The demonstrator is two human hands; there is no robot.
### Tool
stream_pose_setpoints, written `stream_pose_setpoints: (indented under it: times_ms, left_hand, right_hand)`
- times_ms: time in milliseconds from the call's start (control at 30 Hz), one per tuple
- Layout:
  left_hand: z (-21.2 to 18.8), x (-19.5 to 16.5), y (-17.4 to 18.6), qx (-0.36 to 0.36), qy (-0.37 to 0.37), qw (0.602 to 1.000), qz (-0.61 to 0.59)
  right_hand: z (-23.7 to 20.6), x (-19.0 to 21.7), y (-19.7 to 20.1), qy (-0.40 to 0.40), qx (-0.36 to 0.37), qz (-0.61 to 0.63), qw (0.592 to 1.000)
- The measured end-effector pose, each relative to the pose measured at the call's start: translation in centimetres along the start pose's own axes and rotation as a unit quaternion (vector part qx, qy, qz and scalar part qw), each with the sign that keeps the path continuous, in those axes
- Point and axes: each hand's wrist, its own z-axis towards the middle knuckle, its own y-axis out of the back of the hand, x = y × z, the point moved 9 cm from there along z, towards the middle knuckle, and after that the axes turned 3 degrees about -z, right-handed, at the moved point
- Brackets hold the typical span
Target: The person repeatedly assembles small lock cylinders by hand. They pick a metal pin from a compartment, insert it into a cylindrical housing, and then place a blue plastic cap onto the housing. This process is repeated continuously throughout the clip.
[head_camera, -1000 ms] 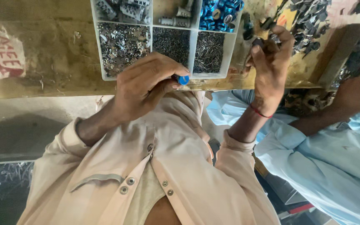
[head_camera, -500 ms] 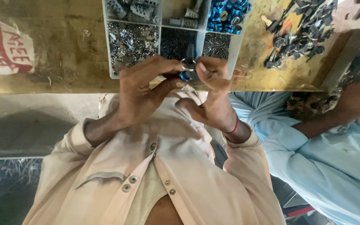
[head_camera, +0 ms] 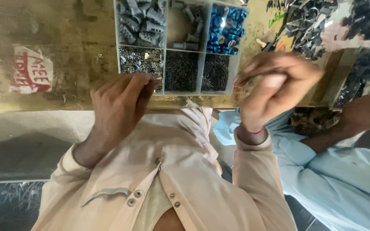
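Head view: at a worn wooden bench (head_camera: 65, 51), the left hand (head_camera: 120, 102) reaches its fingers together at the near edge of a clear compartment tray (head_camera: 180, 47), over the small silver parts (head_camera: 140, 62); these look light, hard and slippery, best pinched singly at the sides; the right hand (head_camera: 275, 83), blurred, curls closed, perhaps around a part; a co-worker's blue sleeve (head_camera: 343, 171) sits beside.

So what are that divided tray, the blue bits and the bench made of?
The tray looks like clear plastic: thin, pale translucent walls between compartments. The blue bits seem to be glossy metal or plastic rings; their shine fits either, too small to tell. The bench looks like worn, stained wood, dull and scuffed, with a pale front edge.
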Motion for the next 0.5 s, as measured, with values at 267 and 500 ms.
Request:
stream_pose_setpoints:
  times_ms: [267,500]
  left_hand:
    - [0.8,0.9,-1.5,0.126,0.044,0.983,0.125]
    - [0.1,1.4,-0.9,0.077,0.057,0.994,0.045]
  right_hand:
    - [-4.5,-3.6,-8.9,0.087,0.413,-0.377,0.825]
    - [-5.0,-4.8,-8.0,0.031,0.387,-0.319,0.865]
